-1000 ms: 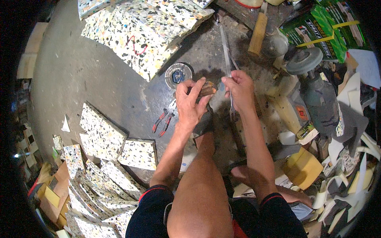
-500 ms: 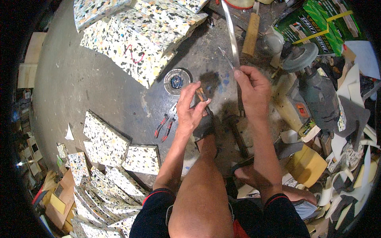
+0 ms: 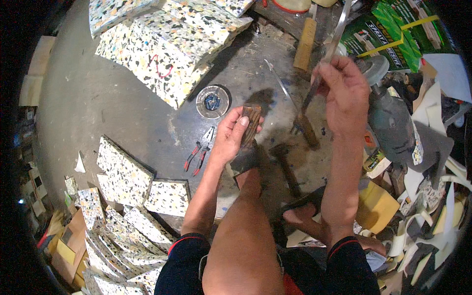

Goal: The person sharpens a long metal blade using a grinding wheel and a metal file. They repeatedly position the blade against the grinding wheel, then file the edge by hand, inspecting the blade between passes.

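Between the thumb and fingers of my left hand (image 3: 230,136) is a small brown block (image 3: 251,127) with dark grooves along its face. It is held upright above my foot. My right hand (image 3: 347,96) is closed round a long, narrow metal blade (image 3: 339,24). The blade's bright length rises past the hand, and a darker part shows below it. Under that hand, a thin pointed metal tool (image 3: 280,81) and a wooden handle (image 3: 309,133) lie on the floor. A hammer (image 3: 286,169) rests nearer my foot.
Red-handled pliers (image 3: 198,153) and a round dish (image 3: 213,102) with small blue pieces lie left of centre. Speckled foam slabs (image 3: 157,54) are piled far left, with more foam pieces (image 3: 129,172) nearer. A bench grinder (image 3: 393,125) and foam offcuts (image 3: 418,216) crowd the right.
My right hand has moved right with the blade, uncovering more of the thin tool on the floor. The block in my left hand has turned, so its broad grooved face now shows.
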`<action>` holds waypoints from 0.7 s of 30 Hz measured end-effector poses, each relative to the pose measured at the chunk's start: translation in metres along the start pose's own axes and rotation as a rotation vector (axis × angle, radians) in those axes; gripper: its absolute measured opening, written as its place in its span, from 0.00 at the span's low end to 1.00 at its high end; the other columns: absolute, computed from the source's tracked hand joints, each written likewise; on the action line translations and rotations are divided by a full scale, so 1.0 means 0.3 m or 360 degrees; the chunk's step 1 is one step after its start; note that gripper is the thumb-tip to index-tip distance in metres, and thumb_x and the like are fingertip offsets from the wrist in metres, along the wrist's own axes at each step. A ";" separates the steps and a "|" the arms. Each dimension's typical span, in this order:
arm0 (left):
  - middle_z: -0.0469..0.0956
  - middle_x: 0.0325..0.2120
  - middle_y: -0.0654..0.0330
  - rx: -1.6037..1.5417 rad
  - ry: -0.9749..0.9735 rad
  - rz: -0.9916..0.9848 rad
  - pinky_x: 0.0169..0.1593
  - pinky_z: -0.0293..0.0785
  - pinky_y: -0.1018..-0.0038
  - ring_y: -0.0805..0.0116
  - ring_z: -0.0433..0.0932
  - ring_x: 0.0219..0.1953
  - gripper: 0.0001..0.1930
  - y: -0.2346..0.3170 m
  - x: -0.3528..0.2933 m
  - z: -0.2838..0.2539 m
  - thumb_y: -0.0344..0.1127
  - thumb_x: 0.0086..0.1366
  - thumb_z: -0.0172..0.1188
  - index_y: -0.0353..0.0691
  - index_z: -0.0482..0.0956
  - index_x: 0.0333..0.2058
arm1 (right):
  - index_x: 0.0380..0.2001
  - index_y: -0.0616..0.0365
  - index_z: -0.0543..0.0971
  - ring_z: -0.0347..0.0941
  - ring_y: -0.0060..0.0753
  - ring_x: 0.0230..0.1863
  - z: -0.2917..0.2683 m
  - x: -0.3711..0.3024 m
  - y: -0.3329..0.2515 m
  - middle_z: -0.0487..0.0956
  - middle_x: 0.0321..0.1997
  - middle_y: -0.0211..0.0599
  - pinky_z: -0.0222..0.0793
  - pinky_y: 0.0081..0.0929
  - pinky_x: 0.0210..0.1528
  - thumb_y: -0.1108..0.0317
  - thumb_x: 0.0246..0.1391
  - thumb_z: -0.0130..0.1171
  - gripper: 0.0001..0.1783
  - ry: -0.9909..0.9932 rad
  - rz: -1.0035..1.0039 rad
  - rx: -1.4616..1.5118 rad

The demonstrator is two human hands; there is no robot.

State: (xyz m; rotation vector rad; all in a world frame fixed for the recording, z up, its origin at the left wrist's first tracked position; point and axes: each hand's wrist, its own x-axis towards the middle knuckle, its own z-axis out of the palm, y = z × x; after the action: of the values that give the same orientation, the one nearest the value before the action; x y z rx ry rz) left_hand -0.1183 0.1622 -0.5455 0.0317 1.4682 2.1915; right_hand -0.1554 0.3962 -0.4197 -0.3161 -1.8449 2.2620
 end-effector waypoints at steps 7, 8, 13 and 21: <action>0.81 0.45 0.55 0.0177 -0.0121 -0.0008 0.49 0.76 0.74 0.71 0.81 0.41 0.24 0.060 -0.004 0.047 0.44 0.74 0.52 0.33 0.70 0.60 | 0.43 0.59 0.77 0.81 0.25 0.38 0.051 0.110 -0.073 0.82 0.37 0.32 0.82 0.29 0.36 0.71 0.62 0.58 0.07 -0.0228 -0.0102 0.0111; 0.81 0.46 0.55 0.0213 -0.0139 0.0050 0.50 0.75 0.74 0.71 0.81 0.43 0.24 0.064 -0.005 0.048 0.44 0.74 0.52 0.33 0.70 0.60 | 0.42 0.59 0.77 0.81 0.25 0.38 0.059 0.110 -0.068 0.82 0.37 0.32 0.82 0.29 0.36 0.71 0.62 0.58 0.07 -0.0228 -0.0106 0.0129; 0.79 0.50 0.55 0.0365 -0.0085 0.0201 0.58 0.70 0.72 0.68 0.77 0.52 0.23 0.063 -0.014 0.044 0.42 0.72 0.54 0.32 0.73 0.58 | 0.41 0.58 0.77 0.82 0.26 0.36 0.082 0.080 -0.072 0.83 0.37 0.32 0.84 0.32 0.35 0.72 0.61 0.60 0.06 -0.0192 -0.0101 0.0139; 0.79 0.52 0.55 0.0449 -0.0072 0.0177 0.60 0.68 0.71 0.67 0.76 0.55 0.22 0.067 -0.022 0.043 0.42 0.71 0.55 0.34 0.75 0.57 | 0.41 0.59 0.77 0.82 0.26 0.35 0.076 0.061 -0.077 0.83 0.37 0.33 0.84 0.31 0.34 0.72 0.61 0.60 0.06 -0.0166 -0.0148 0.0162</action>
State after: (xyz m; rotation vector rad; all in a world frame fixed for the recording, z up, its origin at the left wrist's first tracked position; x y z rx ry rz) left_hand -0.1167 0.1647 -0.5209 0.2621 1.7759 2.0352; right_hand -0.1789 0.3848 -0.3933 -0.0956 -1.7454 2.3382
